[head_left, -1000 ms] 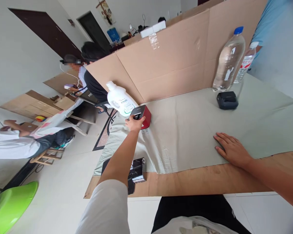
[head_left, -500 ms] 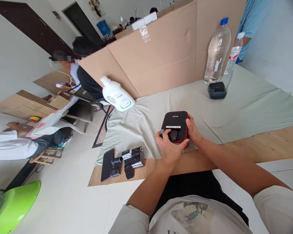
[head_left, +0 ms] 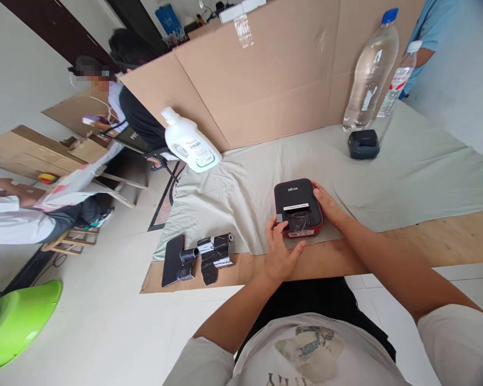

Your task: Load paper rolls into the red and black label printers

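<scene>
A black label printer (head_left: pixel 295 190) with red sides sits near the front edge of the table. Crinkled black film (head_left: pixel 300 222) lies over the front of its top, below a white sticker strip. My left hand (head_left: pixel 280 252) is at the printer's front left corner, thumb and fingers apart, index fingertip by the grey tab; nothing is gripped in it. My right hand (head_left: pixel 329 205) rests along the printer's right side with fingers stretched out. Left of them lie a dark flat slab (head_left: pixel 171 261), a small roll with black film (head_left: pixel 188 262) and a larger film roll (head_left: pixel 222 250).
A cardboard partition (head_left: pixel 265 86) lines the table's back. Before it stand a white detergent jug (head_left: pixel 193 147), a large water bottle (head_left: pixel 370 80), a smaller bottle (head_left: pixel 399 80) and a small black device (head_left: pixel 364 145). Other people sit at the left; a blue-sleeved person (head_left: pixel 430 32) is behind the partition.
My left hand has drawn back from the black film, which now shows on the printer's top. My right hand stays at the printer's side. The camera view has shifted slightly.
</scene>
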### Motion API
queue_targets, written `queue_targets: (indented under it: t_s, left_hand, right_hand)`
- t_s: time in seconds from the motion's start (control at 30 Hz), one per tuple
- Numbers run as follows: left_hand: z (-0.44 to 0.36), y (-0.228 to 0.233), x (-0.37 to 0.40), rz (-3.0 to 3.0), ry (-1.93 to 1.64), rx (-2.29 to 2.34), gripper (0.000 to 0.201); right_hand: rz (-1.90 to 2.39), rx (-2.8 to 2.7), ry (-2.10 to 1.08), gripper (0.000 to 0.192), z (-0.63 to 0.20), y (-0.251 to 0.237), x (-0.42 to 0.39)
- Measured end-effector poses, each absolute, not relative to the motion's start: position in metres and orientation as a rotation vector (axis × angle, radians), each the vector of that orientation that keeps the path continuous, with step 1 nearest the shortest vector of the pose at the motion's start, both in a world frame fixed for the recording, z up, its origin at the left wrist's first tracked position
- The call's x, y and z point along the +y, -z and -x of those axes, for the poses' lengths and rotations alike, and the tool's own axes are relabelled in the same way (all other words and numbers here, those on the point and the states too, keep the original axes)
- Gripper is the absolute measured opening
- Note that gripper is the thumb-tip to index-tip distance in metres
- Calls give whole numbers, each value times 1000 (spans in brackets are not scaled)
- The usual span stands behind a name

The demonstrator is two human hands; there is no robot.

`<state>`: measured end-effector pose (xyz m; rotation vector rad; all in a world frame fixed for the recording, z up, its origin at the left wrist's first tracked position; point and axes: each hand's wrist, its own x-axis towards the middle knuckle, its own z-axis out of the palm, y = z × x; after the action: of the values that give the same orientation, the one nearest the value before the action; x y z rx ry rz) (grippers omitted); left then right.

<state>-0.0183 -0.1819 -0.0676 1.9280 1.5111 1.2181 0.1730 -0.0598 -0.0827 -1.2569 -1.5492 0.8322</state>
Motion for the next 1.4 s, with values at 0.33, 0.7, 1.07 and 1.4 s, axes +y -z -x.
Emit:
queue_targets:
  t_s: [0.33,0.7,1.07,1.4]
  left_hand:
    - [50,55,-98,-1296,-1167,1219,56]
    - [41,73,-88,-1140,-1174,875,81]
    - [41,80,-86,-1270,-1183,906,89]
    - [49,58,-80,-1405,-1052,1173,72]
  right_hand:
    - [1043,-2094,-157,53,-176,58,-115]
    - [826,-1873,345,34,-161,90,-120]
    - [872,-1892,327,30,-160,95,-121]
    - [802,-1792,138,52,-168,96,-116]
